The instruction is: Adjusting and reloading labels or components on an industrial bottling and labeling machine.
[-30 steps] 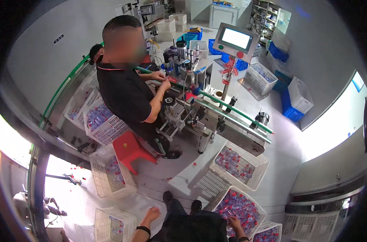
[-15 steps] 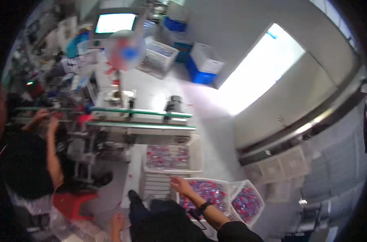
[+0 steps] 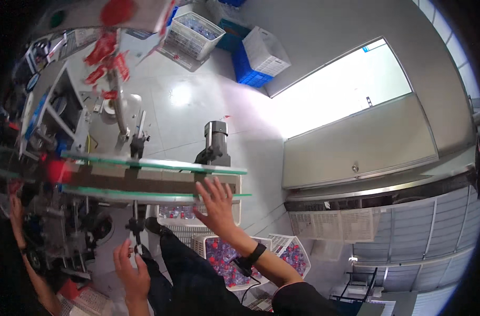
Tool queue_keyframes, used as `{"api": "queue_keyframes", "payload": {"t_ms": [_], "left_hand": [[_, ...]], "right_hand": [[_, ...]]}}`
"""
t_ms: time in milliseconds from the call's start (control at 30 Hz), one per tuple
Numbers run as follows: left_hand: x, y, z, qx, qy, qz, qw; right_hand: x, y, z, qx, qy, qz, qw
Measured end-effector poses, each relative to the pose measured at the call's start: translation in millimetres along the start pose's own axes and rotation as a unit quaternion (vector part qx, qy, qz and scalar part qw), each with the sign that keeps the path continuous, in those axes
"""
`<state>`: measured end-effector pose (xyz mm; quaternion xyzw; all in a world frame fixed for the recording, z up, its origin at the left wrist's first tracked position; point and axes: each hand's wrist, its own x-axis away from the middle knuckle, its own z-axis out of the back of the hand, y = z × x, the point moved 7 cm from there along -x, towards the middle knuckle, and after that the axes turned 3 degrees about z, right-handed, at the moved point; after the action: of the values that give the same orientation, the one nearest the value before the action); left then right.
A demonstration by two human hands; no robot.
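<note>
Two bare hands are in view, both mine. My right hand (image 3: 216, 208) is spread wide, fingers apart, and reaches over the near green-edged rail (image 3: 145, 197) close to the right end of the conveyor (image 3: 161, 180). I see nothing in its grasp; whether the palm or fingers touch the rail, I cannot tell. A black wristband (image 3: 258, 254) sits on that wrist. My left hand (image 3: 133, 274) is held lower, fingers loosely bent and thumb apart, with nothing visible in it, near a black clamp (image 3: 135, 226) below the rail.

The conveyor runs across in front of me. A blurred red object (image 3: 58, 170) shows at its left part. On the far side stands a dark motor (image 3: 216, 138). One white crate (image 3: 236, 213) lies partly beneath the conveyor's end; nearer me, a second crate (image 3: 199, 245) contains clear bottles with red caps (image 3: 216, 263). A co-worker's forearm (image 3: 35, 274) appears at far left.
</note>
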<state>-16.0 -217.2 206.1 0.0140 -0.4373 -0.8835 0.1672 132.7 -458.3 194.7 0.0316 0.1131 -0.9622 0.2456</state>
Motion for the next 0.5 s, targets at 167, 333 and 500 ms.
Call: {"api": "queue_keyframes", "payload": {"t_ms": [167, 333, 500], "left_hand": [[-44.4, 41.1, -6.6, -0.098, 0.08, -0.046, 0.991], [-74.3, 59.1, -31.4, -0.16, -0.006, -0.057, 0.985], [-87.8, 50.2, -48.0, -0.194, -0.069, -0.053, 0.977]], "right_hand": [[-11.3, 22.6, -32.6, -0.089, -0.103, 0.0, 0.991], [-21.2, 39.1, -46.6, -0.107, -0.132, 0.044, 0.985], [-25.0, 34.8, -48.8, -0.11, -0.191, -0.011, 0.975]]}}
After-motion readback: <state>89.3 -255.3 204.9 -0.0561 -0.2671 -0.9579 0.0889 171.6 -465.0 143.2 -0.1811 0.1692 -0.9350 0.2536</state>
